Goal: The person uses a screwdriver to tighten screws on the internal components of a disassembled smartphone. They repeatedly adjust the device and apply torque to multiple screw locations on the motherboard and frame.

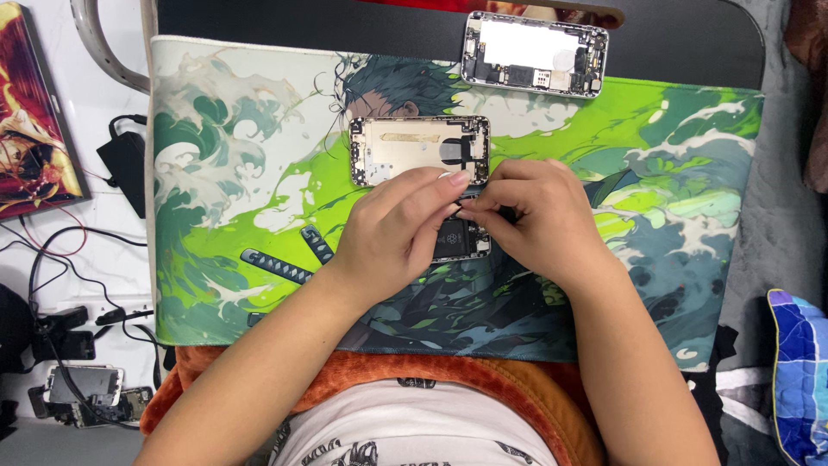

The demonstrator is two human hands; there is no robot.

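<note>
Between the two hands, over the middle of the green printed mat [655, 155], something very small is being pinched: the left hand [392, 233] and the right hand [539, 224] are meeting fingertip to fingertip, both curled and gripping, though the piece itself is too small to make out. Just under the fingers a dark phone part [457, 242] is lying on the mat, mostly hidden by the hands, so I cannot tell exactly what it is.

Just beyond the hands a gold phone shell [420, 149] is lying open, insides up, with its screen already off and little left inside it. Farther beyond the right hand, at the mat's far edge, a second opened phone [534, 52] is resting, silver, with its parts still showing inside. Judging from this, the stripping of the gold shell is looking well advanced, while the fiddly work on the small piece is still going on.

Counted: two opened phone bodies on the mat, one dark part under the hands. Off to the left of the left hand, on the white worktop [86, 129], a black charger [125, 164], tangled cables [52, 259] and a small heap of old phones [86, 393] are lying.
</note>
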